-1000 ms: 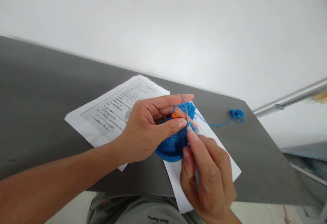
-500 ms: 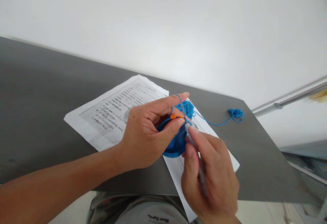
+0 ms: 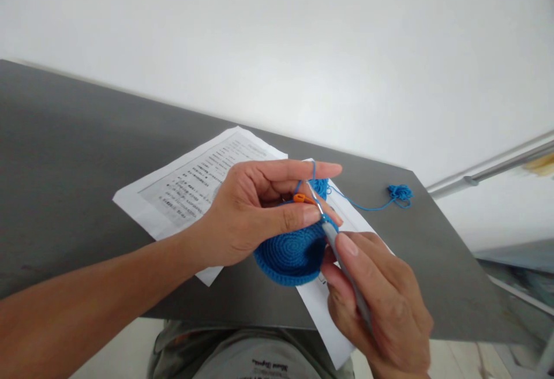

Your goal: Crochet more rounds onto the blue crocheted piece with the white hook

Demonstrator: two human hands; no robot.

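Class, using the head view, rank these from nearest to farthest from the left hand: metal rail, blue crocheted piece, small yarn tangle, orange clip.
1. Blue crocheted piece and orange clip: both at the left hand, too close to call.
2. Small yarn tangle: off right, near the table's far corner.
3. Metal rail: farthest right, beyond the edge.

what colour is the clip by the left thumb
The clip is orange; it shows best in the head view, just above the left thumb.

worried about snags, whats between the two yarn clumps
Head view: a slack blue strand crosses paper and table, from the right clump to the clump by the left hand.
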